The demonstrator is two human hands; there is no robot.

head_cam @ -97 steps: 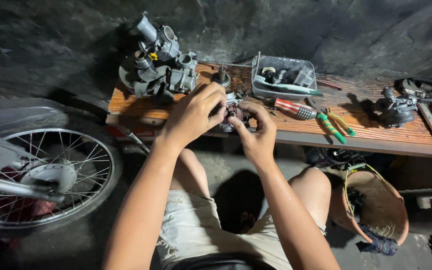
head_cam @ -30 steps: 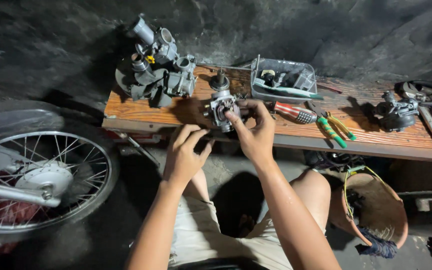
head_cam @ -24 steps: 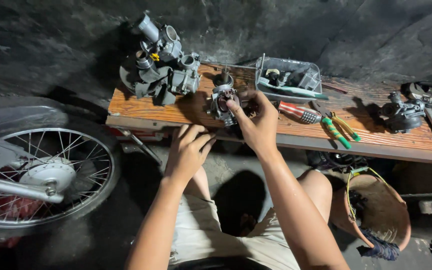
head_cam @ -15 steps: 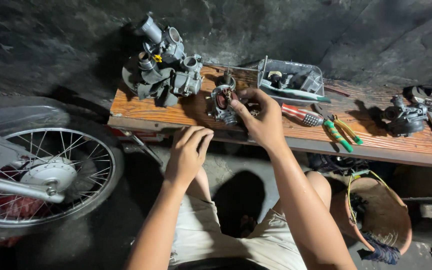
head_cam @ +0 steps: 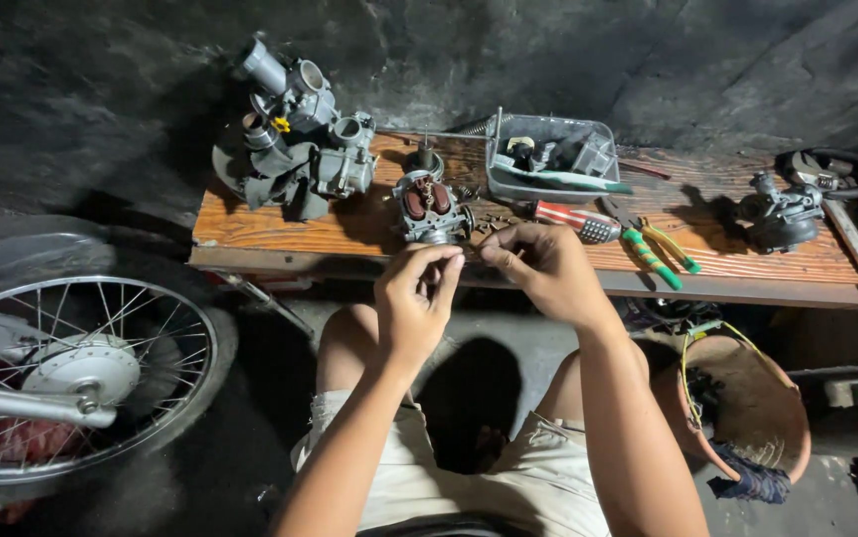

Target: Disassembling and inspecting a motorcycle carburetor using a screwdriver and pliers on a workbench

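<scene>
Beyond both grips I note the long wooden plank worktop (head_cam: 349,231). Just past the fingertips sits the small grey metal carburettor with brown floats (head_cam: 431,207), untouched. My left hand (head_cam: 411,303) and right hand (head_cam: 545,268) meet, fingers pressed together; what they pinch is too small to tell.

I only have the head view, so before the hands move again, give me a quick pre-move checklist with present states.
1. Small carburetor resting free on the wooden bench, no hand on it: ok.
2. Left hand and right hand pinched together at the bench edge: ok.
3. What the fingertips pinch: cannot tell.
4. Screwdriver and pliers beside the right hand: ok.
5. Parts tray standing fully on the bench: ok.
</scene>
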